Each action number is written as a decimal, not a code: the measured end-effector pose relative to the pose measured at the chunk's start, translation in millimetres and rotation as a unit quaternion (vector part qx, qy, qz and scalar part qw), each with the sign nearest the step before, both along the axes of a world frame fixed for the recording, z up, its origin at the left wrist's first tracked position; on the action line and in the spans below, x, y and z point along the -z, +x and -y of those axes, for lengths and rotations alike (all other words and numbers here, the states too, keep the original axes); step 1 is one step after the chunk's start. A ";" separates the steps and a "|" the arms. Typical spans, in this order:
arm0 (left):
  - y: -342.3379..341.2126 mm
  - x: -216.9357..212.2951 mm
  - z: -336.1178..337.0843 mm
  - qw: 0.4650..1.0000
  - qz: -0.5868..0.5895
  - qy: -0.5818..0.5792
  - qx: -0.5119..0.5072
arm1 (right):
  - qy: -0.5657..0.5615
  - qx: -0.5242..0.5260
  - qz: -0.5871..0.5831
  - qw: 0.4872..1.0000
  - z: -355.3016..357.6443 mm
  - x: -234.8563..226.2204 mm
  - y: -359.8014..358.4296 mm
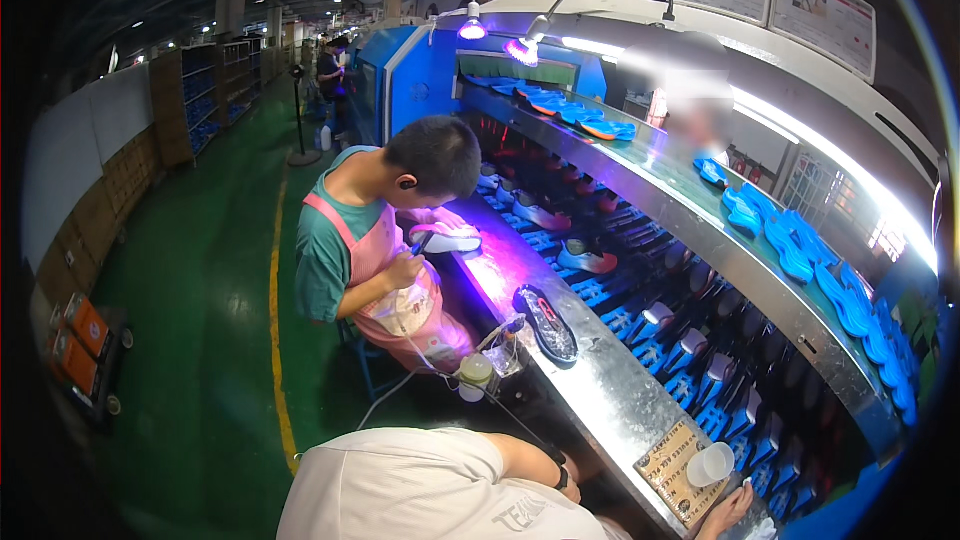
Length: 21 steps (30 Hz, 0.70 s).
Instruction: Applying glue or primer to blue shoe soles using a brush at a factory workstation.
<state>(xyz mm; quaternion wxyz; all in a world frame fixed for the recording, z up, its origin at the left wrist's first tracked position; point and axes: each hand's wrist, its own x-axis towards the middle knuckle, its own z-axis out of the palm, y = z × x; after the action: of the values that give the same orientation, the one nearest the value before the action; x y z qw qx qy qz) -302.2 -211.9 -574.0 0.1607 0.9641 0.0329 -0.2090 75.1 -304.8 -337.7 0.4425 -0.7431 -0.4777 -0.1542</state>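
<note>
My right hand (730, 512) is at the lower right, beside a patterned cardboard piece (672, 480) with a translucent plastic cup (711, 464) on it. Its fingers are drawn together, with a small whitish bit at the tips that I cannot make out. Only part of my left hand (571, 484) shows, below the bench edge, past a black wristband; its fingers are mostly hidden. Further up the metal bench (625, 400) lies a dark shoe sole (546, 324). A co-worker in a pink apron bends over a white sneaker (446, 239), holding a dark pen-like tool (424, 241).
Racks of sneakers (587, 258) on blue holders run along the bench's far side. Above them, a conveyor (690, 180) carries blue soles (790, 245). Purple lamps (523, 50) hang overhead. A yellowish jar (475, 372) and a white cord (395, 387) are near the co-worker. Orange boxes (87, 325) stand left.
</note>
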 end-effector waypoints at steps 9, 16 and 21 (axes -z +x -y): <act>10.8 27.9 -5.1 1.000 -0.004 0.011 0.027 | 0.016 -0.006 -0.022 1.000 -2.9 -5.9 -11.1; 7.7 46.0 -4.8 0.999 -0.012 0.008 0.044 | 0.011 -0.003 -0.062 0.998 1.7 -2.0 -14.3; -21.4 4.2 -31.0 0.995 -0.035 -0.012 0.091 | 0.006 0.014 -0.073 0.997 2.1 -15.9 -26.2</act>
<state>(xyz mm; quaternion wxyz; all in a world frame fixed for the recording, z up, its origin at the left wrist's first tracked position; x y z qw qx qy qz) -323.5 -180.9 -578.3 0.1510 0.9533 -0.0514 -0.2563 48.9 -306.9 -321.8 0.4782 -0.7565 -0.4327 -0.1087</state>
